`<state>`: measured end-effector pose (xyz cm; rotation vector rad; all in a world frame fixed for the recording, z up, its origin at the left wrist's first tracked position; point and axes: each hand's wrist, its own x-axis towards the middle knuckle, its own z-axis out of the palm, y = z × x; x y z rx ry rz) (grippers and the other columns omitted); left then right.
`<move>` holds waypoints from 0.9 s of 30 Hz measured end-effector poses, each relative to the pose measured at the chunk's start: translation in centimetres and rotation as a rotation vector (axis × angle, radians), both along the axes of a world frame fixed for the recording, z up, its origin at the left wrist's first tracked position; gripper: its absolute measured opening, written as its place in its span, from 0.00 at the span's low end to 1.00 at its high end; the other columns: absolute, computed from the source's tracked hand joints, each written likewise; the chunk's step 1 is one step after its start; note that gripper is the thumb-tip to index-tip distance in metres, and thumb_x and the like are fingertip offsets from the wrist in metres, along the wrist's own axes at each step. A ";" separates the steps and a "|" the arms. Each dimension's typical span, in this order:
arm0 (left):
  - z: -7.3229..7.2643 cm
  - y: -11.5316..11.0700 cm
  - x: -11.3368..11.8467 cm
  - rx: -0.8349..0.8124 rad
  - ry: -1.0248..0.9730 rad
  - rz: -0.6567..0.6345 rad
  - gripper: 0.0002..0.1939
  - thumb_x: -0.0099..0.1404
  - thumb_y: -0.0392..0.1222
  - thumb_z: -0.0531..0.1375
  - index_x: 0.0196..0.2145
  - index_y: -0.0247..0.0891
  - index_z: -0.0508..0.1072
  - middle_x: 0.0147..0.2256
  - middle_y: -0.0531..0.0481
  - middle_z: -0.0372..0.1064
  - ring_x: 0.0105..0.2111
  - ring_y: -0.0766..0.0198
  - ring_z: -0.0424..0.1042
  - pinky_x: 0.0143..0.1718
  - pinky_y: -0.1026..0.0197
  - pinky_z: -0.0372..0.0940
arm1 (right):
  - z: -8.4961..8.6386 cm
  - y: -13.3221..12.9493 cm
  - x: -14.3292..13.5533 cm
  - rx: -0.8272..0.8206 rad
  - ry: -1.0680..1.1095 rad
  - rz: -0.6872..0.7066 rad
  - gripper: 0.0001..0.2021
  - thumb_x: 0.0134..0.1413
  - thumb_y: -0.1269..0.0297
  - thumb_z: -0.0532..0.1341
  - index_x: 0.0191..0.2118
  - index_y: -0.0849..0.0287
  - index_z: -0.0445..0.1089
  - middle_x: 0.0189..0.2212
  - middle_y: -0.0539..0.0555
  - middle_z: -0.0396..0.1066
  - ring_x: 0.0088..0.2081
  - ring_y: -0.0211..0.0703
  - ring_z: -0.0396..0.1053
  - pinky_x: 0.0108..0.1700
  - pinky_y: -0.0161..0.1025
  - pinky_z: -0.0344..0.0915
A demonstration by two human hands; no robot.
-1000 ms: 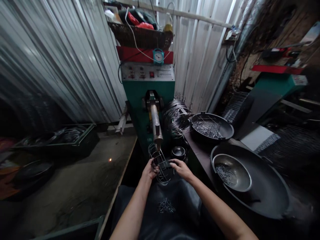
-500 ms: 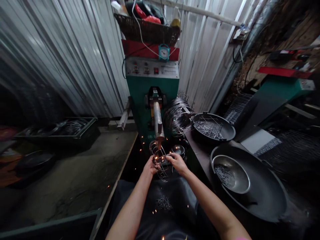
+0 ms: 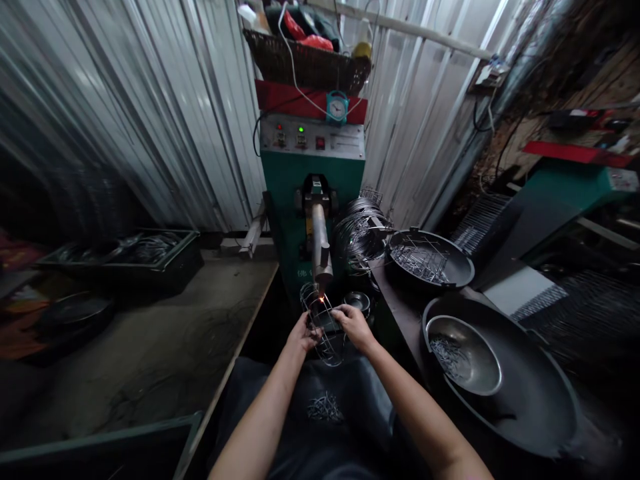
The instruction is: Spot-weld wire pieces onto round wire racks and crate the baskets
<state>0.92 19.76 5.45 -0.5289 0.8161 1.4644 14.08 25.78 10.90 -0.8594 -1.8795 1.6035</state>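
A wire frame [image 3: 327, 343] of thin metal loops and rods is under the round electrode arm [image 3: 320, 240] of a green machine [image 3: 287, 177]. An orange glow shows where the tip meets the wire. My left hand [image 3: 306, 333] grips the frame's left side. On its right side, my right hand [image 3: 353, 323] pinches a wire with thumb and fingers. Short metal pieces [image 3: 325, 407] lie in a small heap on the dark apron [image 3: 270, 380] over my lap. A green light is lit on the control panel [image 3: 340, 141].
At right stand a black pan [image 3: 467, 257] with wire parts, and a large pan [image 3: 540, 393] holding a steel bowl [image 3: 487, 357] of short pieces. Wire rings [image 3: 357, 233] hang beside the machine. A green-edged crate [image 3: 165, 260] sits at left.
The flying sparks are gone, leaving one glow at the electrode tip. Red and green panel lights have come on. The view has shifted slightly; both hands still hold the frame.
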 end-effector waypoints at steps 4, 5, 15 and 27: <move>-0.4 -1.6 0.2 -0.009 0.099 -0.096 0.18 0.60 0.55 0.53 0.30 0.34 0.62 0.22 0.46 0.62 0.15 0.69 0.61 0.14 0.67 0.59 | -0.6 -0.3 1.0 -0.048 0.023 0.010 0.13 0.43 0.57 0.60 0.31 0.62 0.70 0.25 0.49 0.67 0.28 0.37 0.62 0.30 0.33 0.58; -0.9 -2.4 0.4 0.002 0.196 -0.121 0.20 0.59 0.56 0.53 0.31 0.33 0.63 0.24 0.43 0.64 0.18 0.66 0.65 0.16 0.65 0.62 | -0.9 -0.5 1.6 -0.060 0.023 0.024 0.13 0.43 0.57 0.60 0.32 0.61 0.70 0.26 0.49 0.68 0.28 0.37 0.63 0.31 0.33 0.59; -4.9 -5.3 1.0 0.057 1.949 -0.048 0.37 0.45 0.40 0.66 0.53 0.39 0.60 0.54 0.40 0.59 0.55 0.50 0.57 0.54 0.46 0.54 | -1.8 -1.6 4.5 -0.082 0.016 0.092 0.11 0.44 0.58 0.61 0.32 0.60 0.71 0.27 0.49 0.70 0.33 0.41 0.66 0.39 0.38 0.61; -5.3 -3.6 0.4 0.221 1.558 -0.029 0.36 0.44 0.44 0.68 0.50 0.38 0.60 0.49 0.42 0.63 0.48 0.54 0.66 0.50 0.48 0.62 | 0.6 -0.6 1.3 -0.008 0.033 0.034 0.12 0.45 0.58 0.59 0.32 0.61 0.70 0.28 0.51 0.70 0.32 0.42 0.66 0.34 0.35 0.63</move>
